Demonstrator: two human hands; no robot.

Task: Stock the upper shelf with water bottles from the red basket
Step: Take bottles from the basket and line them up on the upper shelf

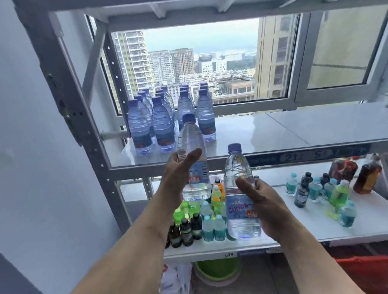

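Observation:
My left hand (178, 172) grips a clear water bottle (192, 147) with a blue cap, held upright in front of the upper shelf's edge (268, 159). My right hand (262, 201) holds a second water bottle (238, 189) upright, lower down and in front of the lower shelf. Several water bottles (164, 123) with blue labels stand in rows at the left end of the upper shelf. A corner of the red basket (378, 274) shows at the bottom right.
The lower shelf (374, 222) carries several small bottles, green, dark and teal, in two groups. A grey upright post (73, 113) frames the left side. A green bucket (218, 270) and a white bag sit below. A window lies behind the shelf.

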